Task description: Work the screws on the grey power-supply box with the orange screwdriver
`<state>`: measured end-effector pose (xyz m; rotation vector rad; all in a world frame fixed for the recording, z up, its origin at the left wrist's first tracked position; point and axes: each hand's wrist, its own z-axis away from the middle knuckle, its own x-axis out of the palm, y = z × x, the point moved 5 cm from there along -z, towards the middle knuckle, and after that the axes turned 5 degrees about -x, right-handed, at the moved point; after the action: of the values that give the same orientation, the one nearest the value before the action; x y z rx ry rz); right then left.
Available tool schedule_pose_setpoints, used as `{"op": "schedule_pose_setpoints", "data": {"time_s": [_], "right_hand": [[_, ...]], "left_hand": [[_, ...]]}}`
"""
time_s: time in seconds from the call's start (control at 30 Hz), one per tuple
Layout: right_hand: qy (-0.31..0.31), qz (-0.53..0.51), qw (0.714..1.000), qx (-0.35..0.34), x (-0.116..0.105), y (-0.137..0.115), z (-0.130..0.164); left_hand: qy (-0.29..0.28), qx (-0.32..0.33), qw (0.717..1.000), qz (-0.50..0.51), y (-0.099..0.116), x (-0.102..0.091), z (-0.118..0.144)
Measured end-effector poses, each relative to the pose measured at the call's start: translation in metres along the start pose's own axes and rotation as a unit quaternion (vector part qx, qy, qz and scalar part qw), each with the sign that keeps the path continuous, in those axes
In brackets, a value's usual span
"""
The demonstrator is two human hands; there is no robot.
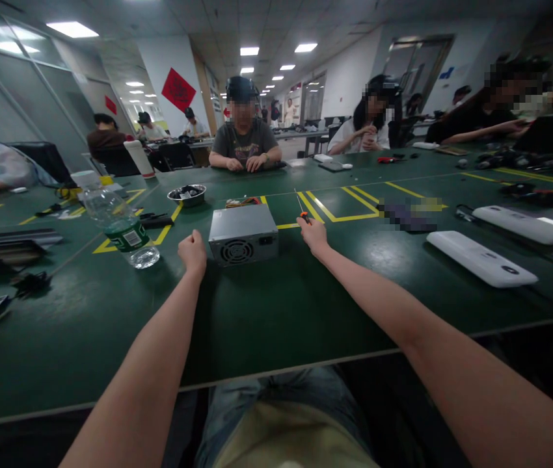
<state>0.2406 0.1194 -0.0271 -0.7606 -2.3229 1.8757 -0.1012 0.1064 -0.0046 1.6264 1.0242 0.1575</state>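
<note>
Right hand (313, 235) pinching screwdriver (301, 210), power supply (242, 234) just beside, left hand (193, 252) fisted.

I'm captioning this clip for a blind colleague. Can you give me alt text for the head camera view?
Two bare arms reach over a green table toward a grey power supply unit; the right hand holds a small screwdriver, the left hand is a fist beside the unit. A water bottle stands left; other people sit opposite.

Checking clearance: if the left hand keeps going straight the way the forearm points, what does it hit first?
Likely bare table first. The left hand, a closed fist, sits just left of the power supply; its line passes that box and heads toward the metal bowl. Depth is unclear.
</note>
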Motion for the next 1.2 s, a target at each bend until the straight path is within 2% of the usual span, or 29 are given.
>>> {"op": "schedule_pose_setpoints", "data": {"time_s": [0.2,0.63,0.97,1.2], "right_hand": [[0.034,0.080,0.996,0.009,0.006,0.001,-0.018],[0.097,0.187,0.978,0.010,0.026,0.003,-0.059],[0.129,0.258,0.957,-0.043,0.042,-0.008,-0.079],[0.118,0.319,0.937,-0.078,0.051,-0.013,-0.088]], "left_hand": [[0.009,-0.009,1.000,-0.028,0.004,0.012,-0.013],[0.039,-0.012,0.998,-0.051,0.009,0.046,-0.055],[0.064,-0.003,0.995,-0.070,0.004,0.068,-0.088],[0.053,0.032,0.993,-0.103,0.009,0.081,-0.098]]}}
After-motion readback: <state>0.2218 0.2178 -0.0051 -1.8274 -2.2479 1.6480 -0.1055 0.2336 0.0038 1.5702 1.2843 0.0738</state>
